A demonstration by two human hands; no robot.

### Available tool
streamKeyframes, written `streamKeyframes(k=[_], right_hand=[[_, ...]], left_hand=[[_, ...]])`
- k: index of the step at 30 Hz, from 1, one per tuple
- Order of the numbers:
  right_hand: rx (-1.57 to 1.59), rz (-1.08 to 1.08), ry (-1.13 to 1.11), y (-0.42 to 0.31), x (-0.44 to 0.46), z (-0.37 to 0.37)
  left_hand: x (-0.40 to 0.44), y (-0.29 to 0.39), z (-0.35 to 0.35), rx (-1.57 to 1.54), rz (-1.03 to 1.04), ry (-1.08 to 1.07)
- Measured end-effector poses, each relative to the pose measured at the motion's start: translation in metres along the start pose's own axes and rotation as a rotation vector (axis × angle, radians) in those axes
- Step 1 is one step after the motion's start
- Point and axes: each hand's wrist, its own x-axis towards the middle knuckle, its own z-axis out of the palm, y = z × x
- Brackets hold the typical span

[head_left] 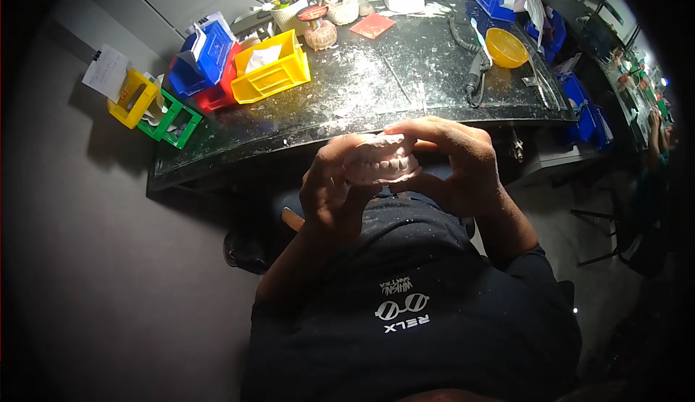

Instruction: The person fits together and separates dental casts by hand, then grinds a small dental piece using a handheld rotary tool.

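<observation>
A pale plaster dental model [382, 161], with upper and lower rows of teeth meeting, is held up in front of my chest, near the bench's front edge. My left hand [334, 181] grips it from the left side, fingers curled round its edge. On the right side my right hand [460, 166] holds it too, with fingers over the top and the thumb beneath. The backs of the teeth are hidden.
The dark, dusty bench [347, 76] bears a yellow bin [271, 72], a red wax sheet [373, 26], a corded handpiece [476, 69] and an orange bowl [506, 48]. Blue bins [583, 105] stand right. Another person's arm [655, 130] shows far right.
</observation>
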Motion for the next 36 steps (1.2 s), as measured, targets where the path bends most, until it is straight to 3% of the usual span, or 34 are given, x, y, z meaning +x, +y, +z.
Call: streamKeyframes(k=[3,9,30,33,35,36], right_hand=[[-0.119,-0.108,-0.027,-0.003,0.001,-0.004],[-0.178,-0.099,-0.049,-0.002,-0.001,-0.003],[-0.149,-0.079,-0.09,0.001,-0.003,0.0],[-0.075,-0.019,-0.055,0.004,-0.003,0.012],[0.065,0.027,0.306,0.008,-0.005,0.029],[0.065,0.025,0.306,0.007,-0.007,0.029]], left_hand=[[0.011,-0.004,0.0,0.126,0.229,-0.05],[0.019,0.007,-0.014,0.409,0.342,-0.161],[0.012,0.01,-0.017,0.595,0.372,-0.141],[0.013,0.004,-0.016,0.587,0.406,-0.045],[0.009,-0.009,-0.013,0.498,0.388,0.113],[0.007,-0.011,-0.007,0.415,0.348,0.204]])
